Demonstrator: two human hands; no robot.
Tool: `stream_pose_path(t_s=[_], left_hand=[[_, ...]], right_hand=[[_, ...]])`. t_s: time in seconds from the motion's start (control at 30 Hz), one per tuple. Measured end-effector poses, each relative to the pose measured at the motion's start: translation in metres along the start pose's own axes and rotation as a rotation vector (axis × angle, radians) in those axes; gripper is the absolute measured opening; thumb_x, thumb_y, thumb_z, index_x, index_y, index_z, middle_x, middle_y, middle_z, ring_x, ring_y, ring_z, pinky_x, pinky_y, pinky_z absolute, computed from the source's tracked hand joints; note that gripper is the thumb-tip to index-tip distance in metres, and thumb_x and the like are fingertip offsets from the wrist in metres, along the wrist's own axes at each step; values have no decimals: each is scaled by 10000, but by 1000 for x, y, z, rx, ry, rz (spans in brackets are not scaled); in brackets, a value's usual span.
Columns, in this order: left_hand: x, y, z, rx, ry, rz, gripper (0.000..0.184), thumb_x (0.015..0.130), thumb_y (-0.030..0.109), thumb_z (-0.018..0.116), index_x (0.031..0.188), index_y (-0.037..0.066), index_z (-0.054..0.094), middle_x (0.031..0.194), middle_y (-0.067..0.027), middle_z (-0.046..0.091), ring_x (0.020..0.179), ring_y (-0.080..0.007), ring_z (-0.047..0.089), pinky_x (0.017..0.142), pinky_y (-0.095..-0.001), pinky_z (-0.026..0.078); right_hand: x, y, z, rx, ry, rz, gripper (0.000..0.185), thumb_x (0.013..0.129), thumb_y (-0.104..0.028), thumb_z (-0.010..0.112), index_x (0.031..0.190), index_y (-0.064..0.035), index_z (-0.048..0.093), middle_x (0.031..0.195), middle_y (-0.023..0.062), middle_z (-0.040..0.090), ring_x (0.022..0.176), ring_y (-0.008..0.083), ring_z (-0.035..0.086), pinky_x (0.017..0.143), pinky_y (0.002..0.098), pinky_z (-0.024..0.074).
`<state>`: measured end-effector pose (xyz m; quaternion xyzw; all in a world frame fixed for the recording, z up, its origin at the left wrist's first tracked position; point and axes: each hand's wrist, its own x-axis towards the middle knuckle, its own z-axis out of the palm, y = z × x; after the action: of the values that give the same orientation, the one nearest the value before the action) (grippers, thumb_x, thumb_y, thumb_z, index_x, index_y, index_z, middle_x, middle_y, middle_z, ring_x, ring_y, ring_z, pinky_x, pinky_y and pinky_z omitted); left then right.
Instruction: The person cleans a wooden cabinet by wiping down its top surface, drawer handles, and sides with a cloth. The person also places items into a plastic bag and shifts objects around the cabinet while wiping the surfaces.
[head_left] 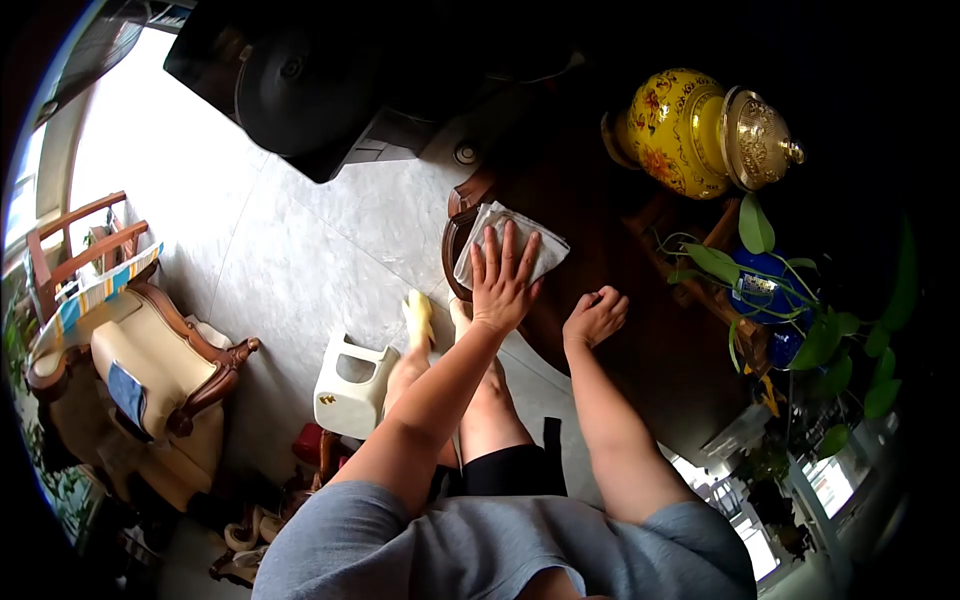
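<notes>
A folded pale cloth [550, 257] lies on the dark wooden table [575, 225], close to its curved, carved edge. Flat on top of the cloth rests my left hand [505, 285], its fingers stretched out and slightly spread. To the right, my right hand [597, 316] is over the tabletop with its fingers curled in. Whether that hand holds something small is hidden by the fingers. Beyond both hands, at the upper right, is a yellow flowered jar [680, 130] with an ornate metallic lid.
Right of the table are a blue pot [765, 287] and trailing green leaves [755, 225]. A white stool [350, 385] stands on the grey floor by my legs. A carved armchair [165, 350] is at the left, and a large dark object [300, 90] at the top.
</notes>
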<state>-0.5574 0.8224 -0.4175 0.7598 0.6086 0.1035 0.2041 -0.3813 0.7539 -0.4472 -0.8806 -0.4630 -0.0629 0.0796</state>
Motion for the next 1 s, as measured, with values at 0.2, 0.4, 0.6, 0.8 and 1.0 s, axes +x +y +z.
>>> stream_pose_path(t_s=[0.2, 0.4, 0.6, 0.8, 1.0], left_hand=[[42, -10, -16, -57, -18, 29, 827, 889, 333, 709, 1634, 255, 360, 1707, -153, 262, 1563, -440, 229, 1249, -586, 198], [147, -18, -24, -223, 57, 128, 718, 917, 163, 686, 1588, 213, 436, 1649, -166, 366, 1454, -406, 432, 1158, -461, 404], [253, -39, 31, -872, -139, 242, 519, 1048, 187, 591, 1553, 171, 469, 1569, -173, 469, 1314, -375, 575, 1037, -438, 517], [348, -12, 92, -14, 162, 615, 486, 1060, 187, 578, 1532, 116, 489, 1541, -144, 516, 1374, -339, 534, 1070, -453, 497], [309, -29, 50, -1089, -139, 370, 536, 1089, 368, 532, 1568, 138, 460, 1531, -188, 515, 1394, -374, 484, 1151, -424, 387]], right_hand=[[11, -37, 0, 196, -68, 120, 134, 824, -108, 643, 946, -96, 590, 944, 144, 600, 909, 381, 599, 815, 522, 471], [21, -107, 17, -81, 78, 404, 132, 857, -198, 596, 944, -100, 576, 1015, 142, 553, 949, 359, 550, 848, 489, 433], [18, -102, 25, -145, 25, 424, 129, 865, -190, 546, 948, -92, 555, 1015, 146, 536, 967, 355, 541, 862, 489, 432], [20, -105, 19, -128, 22, 373, 110, 869, -180, 530, 937, -94, 539, 1001, 136, 529, 960, 344, 536, 869, 505, 431], [18, -96, 29, -159, 94, 349, 110, 847, -172, 551, 919, -90, 533, 959, 132, 531, 901, 346, 544, 823, 483, 433]])
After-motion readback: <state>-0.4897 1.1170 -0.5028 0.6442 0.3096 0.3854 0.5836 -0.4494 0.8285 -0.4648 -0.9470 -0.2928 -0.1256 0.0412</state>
